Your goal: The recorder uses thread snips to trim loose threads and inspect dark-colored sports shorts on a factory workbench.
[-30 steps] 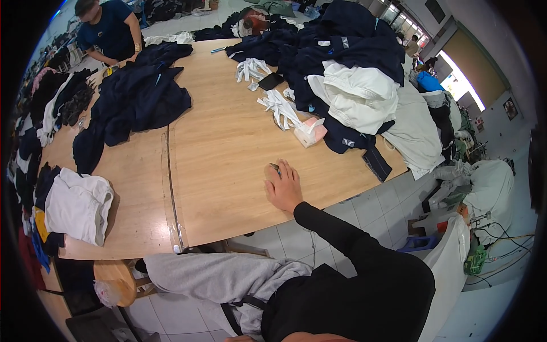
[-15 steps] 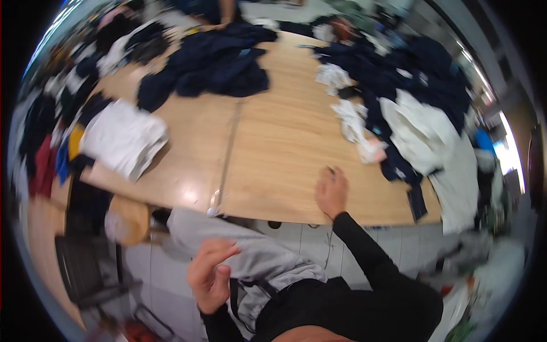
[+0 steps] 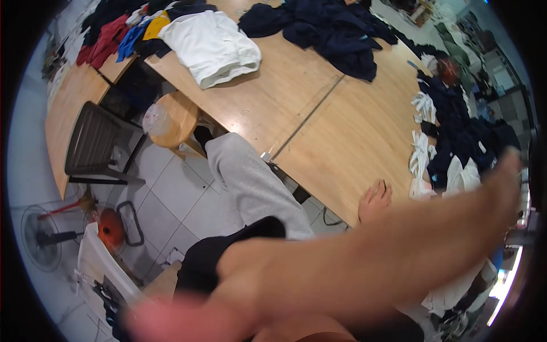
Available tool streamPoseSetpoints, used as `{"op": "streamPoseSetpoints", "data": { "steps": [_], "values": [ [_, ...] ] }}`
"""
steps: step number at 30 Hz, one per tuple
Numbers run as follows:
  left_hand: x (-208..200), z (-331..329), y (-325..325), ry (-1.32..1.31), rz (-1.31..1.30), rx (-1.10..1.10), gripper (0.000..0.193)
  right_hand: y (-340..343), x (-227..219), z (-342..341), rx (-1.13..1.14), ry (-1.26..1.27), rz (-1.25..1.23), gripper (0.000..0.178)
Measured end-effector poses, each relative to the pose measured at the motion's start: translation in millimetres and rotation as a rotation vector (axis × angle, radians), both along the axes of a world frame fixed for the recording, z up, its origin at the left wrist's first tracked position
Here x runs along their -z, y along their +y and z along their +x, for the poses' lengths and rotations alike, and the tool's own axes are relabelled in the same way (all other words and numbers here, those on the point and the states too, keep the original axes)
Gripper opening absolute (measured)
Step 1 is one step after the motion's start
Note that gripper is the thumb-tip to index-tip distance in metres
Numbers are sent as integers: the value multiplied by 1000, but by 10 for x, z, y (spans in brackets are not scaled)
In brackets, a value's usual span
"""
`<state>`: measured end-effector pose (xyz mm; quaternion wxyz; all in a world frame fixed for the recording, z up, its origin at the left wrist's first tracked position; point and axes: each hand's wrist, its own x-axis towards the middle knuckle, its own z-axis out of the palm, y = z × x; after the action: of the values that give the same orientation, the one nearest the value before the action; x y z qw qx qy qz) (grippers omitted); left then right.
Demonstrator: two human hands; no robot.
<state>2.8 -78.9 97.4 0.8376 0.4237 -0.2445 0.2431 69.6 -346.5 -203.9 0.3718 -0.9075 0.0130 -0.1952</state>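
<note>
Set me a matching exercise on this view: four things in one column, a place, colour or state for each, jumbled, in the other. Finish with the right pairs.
Things
1. Right hand
2. Left hand
3. Folded garment
4. Stool

Places, colours, states
A. White
B. Round and wooden, with a plastic bag on its seat
C. At the near edge of the table
D. Blurred, large and close to the camera

Right pairs: 1-C, 2-D, 3-A, 4-B
</note>
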Motion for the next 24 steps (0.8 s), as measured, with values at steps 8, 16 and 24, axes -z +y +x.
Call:
{"op": "streamPoseSetpoints", "data": {
  "steps": [8, 16, 24],
  "values": [
    [2502, -139, 874, 498, 1858, -445, 84, 75, 53, 41, 122, 90, -598, 52],
    [2328, -332, 841, 522, 1689, -510, 73, -205, 61, 312, 87, 211, -642, 61],
    [2468, -171, 695, 688, 1574, -429, 78, 672, -375, 410, -201, 124, -395, 68]
  ]
}}
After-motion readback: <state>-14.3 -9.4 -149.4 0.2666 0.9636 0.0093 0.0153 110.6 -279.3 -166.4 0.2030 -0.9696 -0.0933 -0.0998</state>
